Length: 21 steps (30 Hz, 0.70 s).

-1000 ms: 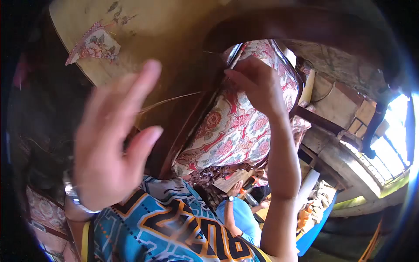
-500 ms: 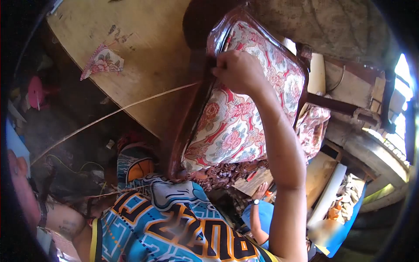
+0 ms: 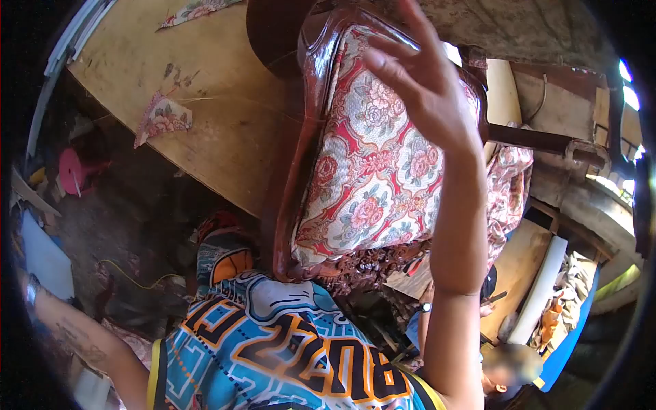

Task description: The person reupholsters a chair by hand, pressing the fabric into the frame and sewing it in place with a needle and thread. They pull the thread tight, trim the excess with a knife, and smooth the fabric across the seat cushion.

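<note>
A floral cushioned panel (image 3: 369, 160) lies within a glossy dark brown wooden frame (image 3: 280, 205), with carved woodwork (image 3: 362, 270) along its lower edge. Above the panel's upper part is my right hand (image 3: 430, 89), raised with its fingers spread and nothing in it. My left arm stretches to the far left, where only a sliver of my left hand (image 3: 24, 279) shows at the dark image edge. Its fingers, and anything in them, are hidden. Left of the frame, a floral fabric scrap (image 3: 164, 120) rests on the wooden tabletop (image 3: 205, 147).
Another floral scrap (image 3: 201, 11) is at the top. A pink spool-like object (image 3: 74, 171) stands at left, with a yellow cord (image 3: 137, 283) below. Another person (image 3: 509, 369) is at lower right, near a white roll (image 3: 540, 290). Patterned cloth (image 3: 509, 184) hangs beyond the frame.
My right hand has left the frame's edge, moved up and right, and opened. My left hand has moved mostly out of view. The pale cord stretched between the hands no longer shows.
</note>
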Motion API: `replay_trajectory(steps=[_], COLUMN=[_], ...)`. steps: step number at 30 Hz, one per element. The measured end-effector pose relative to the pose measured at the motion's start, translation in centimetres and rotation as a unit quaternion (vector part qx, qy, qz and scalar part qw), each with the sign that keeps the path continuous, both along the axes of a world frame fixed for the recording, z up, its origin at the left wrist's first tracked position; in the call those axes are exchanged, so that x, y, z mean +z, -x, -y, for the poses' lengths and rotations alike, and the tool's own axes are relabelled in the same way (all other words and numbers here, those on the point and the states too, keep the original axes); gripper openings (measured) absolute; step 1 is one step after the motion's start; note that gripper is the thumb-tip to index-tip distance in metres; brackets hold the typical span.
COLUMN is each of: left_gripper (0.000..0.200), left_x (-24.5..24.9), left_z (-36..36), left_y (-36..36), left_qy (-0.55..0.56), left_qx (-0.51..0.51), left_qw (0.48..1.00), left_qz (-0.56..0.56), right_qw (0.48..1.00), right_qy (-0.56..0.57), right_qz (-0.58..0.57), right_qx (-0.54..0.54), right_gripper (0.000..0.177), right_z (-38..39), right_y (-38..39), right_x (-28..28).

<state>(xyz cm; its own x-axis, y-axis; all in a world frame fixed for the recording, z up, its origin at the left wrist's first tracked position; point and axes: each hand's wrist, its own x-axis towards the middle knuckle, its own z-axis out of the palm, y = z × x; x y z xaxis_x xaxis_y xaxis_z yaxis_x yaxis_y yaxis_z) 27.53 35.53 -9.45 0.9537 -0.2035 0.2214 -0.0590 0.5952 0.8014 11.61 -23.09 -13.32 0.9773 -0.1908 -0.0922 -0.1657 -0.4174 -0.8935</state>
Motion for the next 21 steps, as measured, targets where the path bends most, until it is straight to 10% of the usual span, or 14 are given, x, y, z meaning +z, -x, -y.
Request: replay_trajectory(steps=[6, 14, 21], left_gripper=[0.04, 0.052, 0.053], left_x=[-11.3, -15.5, -14.2], left_z=[-10.6, -6.1, -1.6], left_y=[-6.2, -6.2, -6.3], left_qy=[-0.033, -0.04, -0.071], left_qx=[-0.009, 0.044, 0.022], left_qw=[0.991, 0.959, 0.959], left_qz=[-0.132, -0.277, -0.274], right_qw=[0.97, 0.915, 0.988], right_qy=[0.186, 0.401, 0.099], right_qz=[-0.157, 0.043, -0.013], right_qx=[0.011, 0.019, -0.116], right_gripper=[0.03, 0.019, 0.017], right_z=[0.9, -3.4, -4.6], right_y=[5.5, 7.1, 6.6], right_x=[-2.2, -7.5, -6.9])
